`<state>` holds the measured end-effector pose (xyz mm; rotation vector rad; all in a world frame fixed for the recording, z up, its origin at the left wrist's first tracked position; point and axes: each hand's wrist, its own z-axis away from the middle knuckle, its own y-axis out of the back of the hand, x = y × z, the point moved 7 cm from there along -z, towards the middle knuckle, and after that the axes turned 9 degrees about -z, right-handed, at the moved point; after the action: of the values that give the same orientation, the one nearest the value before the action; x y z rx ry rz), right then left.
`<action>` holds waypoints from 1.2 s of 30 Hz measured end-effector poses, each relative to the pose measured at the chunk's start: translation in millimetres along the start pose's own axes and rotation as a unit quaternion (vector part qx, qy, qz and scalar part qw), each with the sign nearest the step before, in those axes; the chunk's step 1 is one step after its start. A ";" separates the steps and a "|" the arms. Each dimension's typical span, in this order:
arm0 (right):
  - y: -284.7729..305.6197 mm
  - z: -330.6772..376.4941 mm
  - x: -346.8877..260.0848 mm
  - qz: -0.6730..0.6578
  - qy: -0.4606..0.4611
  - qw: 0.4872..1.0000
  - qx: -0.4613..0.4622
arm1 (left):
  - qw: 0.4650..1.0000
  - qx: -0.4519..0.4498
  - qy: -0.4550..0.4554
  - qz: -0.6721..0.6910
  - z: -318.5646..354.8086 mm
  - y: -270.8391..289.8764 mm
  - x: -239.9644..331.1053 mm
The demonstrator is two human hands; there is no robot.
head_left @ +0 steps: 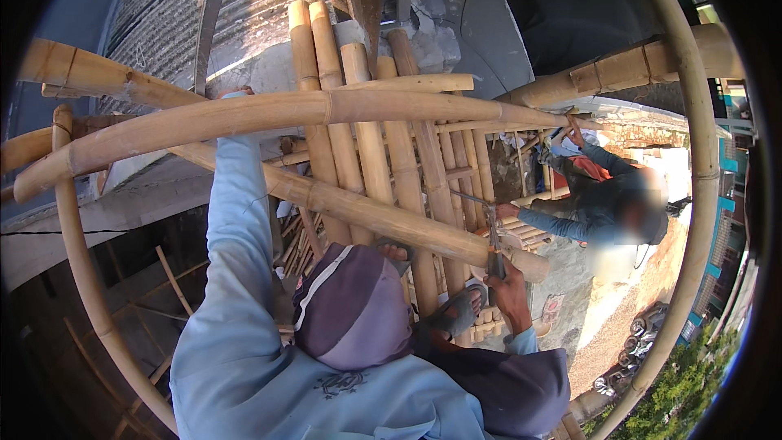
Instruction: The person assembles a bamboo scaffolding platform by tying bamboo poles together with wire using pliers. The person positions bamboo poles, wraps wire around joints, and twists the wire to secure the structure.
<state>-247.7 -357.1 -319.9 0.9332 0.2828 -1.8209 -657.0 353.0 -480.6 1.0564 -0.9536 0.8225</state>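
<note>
My left arm reaches up, and my left hand (236, 92) shows behind the upper edge of a long, curved bamboo pole (269, 116), seemingly closed round it; most of its fingers are hidden. Low at the right, my right hand (509, 285) is closed round the dark handle of a hand tool (494, 244). The tool's narrow upper part stands beside the cut end of a thick diagonal bamboo pole (383, 216); its exact kind is unclear. Across from me, a co-worker's one hand (577, 130) touches the curved pole's far end. Their other hand (507, 211) is near a thin rod.
My sandalled feet (460, 310) rest on upright-running bamboo poles (391, 155), with gaps beneath. More bamboo (696, 155) frames the right side. A corrugated roof (155, 24) lies at upper left. Far below on the right are parked motorbikes (643, 330) and greenery (692, 383).
</note>
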 end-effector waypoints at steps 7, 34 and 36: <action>10.3 5.3 -11.2 0.045 0.036 0.998 0.036 | 0.949 0.312 0.027 -0.041 96.9 -238.6 43.3; 54.7 36.5 16.2 0.097 0.112 0.981 0.126 | 0.917 0.147 0.181 0.324 67.4 -127.7 -13.7; 50.5 41.5 0.9 0.122 0.126 0.977 0.121 | 0.924 0.231 0.181 0.246 117.2 -97.1 17.1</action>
<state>-223.4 -404.1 -281.6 1.3144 0.0956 -1.5331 -590.8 215.1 -473.9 1.0157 -0.7235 1.6618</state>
